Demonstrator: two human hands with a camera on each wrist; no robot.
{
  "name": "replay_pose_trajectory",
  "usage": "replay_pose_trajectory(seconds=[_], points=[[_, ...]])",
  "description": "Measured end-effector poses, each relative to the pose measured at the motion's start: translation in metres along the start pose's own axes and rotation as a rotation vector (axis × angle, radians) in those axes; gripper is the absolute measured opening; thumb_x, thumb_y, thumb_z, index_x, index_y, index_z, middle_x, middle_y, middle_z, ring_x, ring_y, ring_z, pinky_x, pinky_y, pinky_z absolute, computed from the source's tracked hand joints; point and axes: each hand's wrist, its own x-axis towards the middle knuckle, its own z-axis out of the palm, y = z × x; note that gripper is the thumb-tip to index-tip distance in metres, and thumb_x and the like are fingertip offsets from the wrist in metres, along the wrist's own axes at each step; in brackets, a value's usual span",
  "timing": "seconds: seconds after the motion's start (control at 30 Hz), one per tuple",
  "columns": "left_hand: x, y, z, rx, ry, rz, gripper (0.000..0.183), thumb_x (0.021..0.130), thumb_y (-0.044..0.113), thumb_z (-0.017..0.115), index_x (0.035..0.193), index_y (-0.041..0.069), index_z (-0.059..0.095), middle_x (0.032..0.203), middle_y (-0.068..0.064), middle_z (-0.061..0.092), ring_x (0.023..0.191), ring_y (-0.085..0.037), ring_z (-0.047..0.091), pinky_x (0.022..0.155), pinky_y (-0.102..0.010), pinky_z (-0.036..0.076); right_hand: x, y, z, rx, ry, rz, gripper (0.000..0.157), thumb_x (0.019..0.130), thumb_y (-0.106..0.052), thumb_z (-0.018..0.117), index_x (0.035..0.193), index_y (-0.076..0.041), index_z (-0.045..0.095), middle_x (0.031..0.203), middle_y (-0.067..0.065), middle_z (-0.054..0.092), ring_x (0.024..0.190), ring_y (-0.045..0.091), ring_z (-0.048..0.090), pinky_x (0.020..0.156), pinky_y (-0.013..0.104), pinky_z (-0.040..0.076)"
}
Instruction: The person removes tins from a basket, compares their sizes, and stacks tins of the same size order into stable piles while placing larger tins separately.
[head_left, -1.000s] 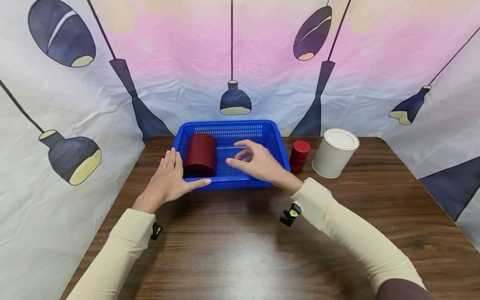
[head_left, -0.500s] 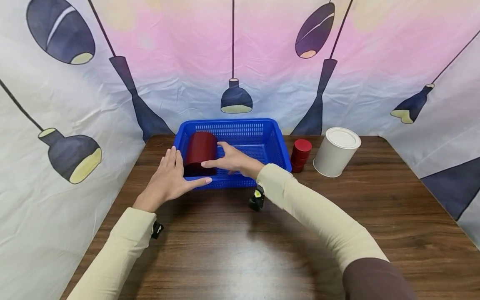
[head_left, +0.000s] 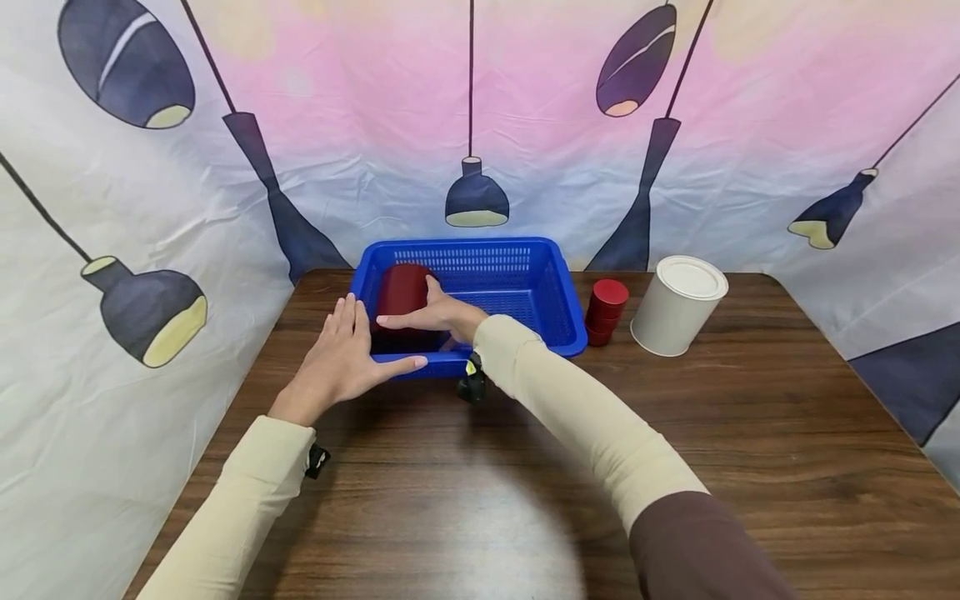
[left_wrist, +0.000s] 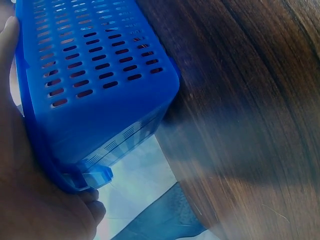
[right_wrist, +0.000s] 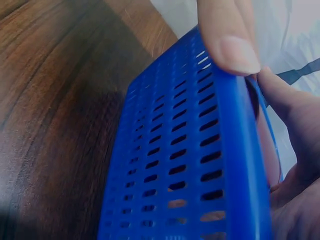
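Inside the blue perforated plastic basket (head_left: 517, 312), a dark red rounded canister (head_left: 401, 287) lies on its side at the left end. My left hand (head_left: 341, 358) rests on the basket's front left corner, its fingers straight and thumb stretched along the front rim. Over the canister's right side reaches my right hand (head_left: 442, 315), thumb extended across the canister and forefinger raised near its far end. Its lower fingers are hidden behind the basket's front wall. The right wrist view shows the perforated wall with the left thumb (right_wrist: 235, 52) on the rim.
Right of the basket stands a small red ridged container (head_left: 606, 308), close to its wall. Beyond it is a white lidded can (head_left: 678, 308). All stand on a dark wooden table (head_left: 720, 417), backed by a cloth (head_left: 390, 200) printed with lamps.
My right hand has moved left, from over the basket's middle onto the canister's right side. The left hand keeps its place on the basket's corner.
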Motion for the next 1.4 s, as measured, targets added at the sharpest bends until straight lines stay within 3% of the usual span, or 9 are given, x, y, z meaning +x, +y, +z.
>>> replay_pose_trajectory(seconds=[0.5, 0.9, 1.13, 1.4], points=[[-0.001, -0.002, -0.003, -0.002, 0.009, -0.003, 0.138, 0.077, 0.093, 0.045, 0.157, -0.011, -0.001, 0.164, -0.030, -0.012, 0.151, -0.047, -0.012, 0.121, -0.061, 0.000, 0.019, 0.000, 0.000, 0.065, -0.044, 0.076, 0.137, 0.075, -0.058, 0.083, 0.160, -0.031, -0.020, 0.168, 0.008, 0.005, 0.141, 0.037, 0.035, 0.099, 0.065, 0.048], [-0.001, -0.001, 0.000, -0.004, 0.016, -0.004, 0.138, 0.077, 0.092, 0.045, 0.157, -0.010, -0.001, 0.164, -0.030, -0.010, 0.151, -0.047, -0.010, 0.121, -0.060, 0.001, 0.031, 0.004, 0.002, 0.097, -0.005, 0.043, 0.138, 0.075, -0.061, 0.082, 0.159, -0.031, -0.023, 0.167, 0.008, 0.008, 0.138, 0.035, 0.039, 0.096, 0.060, 0.052], [-0.001, 0.000, -0.002, 0.003, 0.014, 0.002, 0.137, 0.078, 0.092, 0.045, 0.157, -0.010, -0.001, 0.164, -0.030, -0.011, 0.151, -0.046, -0.011, 0.122, -0.059, 0.000, 0.032, 0.001, -0.002, 0.096, 0.026, 0.026, 0.137, 0.074, -0.058, 0.084, 0.160, -0.032, -0.021, 0.165, 0.010, 0.015, 0.136, 0.039, 0.040, 0.098, 0.064, 0.048], [-0.003, 0.002, -0.002, 0.013, -0.001, 0.003, 0.136, 0.078, 0.092, 0.043, 0.156, -0.012, 0.001, 0.164, -0.029, -0.012, 0.151, -0.045, -0.012, 0.122, -0.058, -0.001, 0.036, 0.003, -0.003, 0.096, 0.000, 0.038, 0.136, 0.077, -0.054, 0.083, 0.157, -0.035, -0.025, 0.165, 0.010, 0.012, 0.133, 0.039, 0.043, 0.084, 0.063, 0.056]])
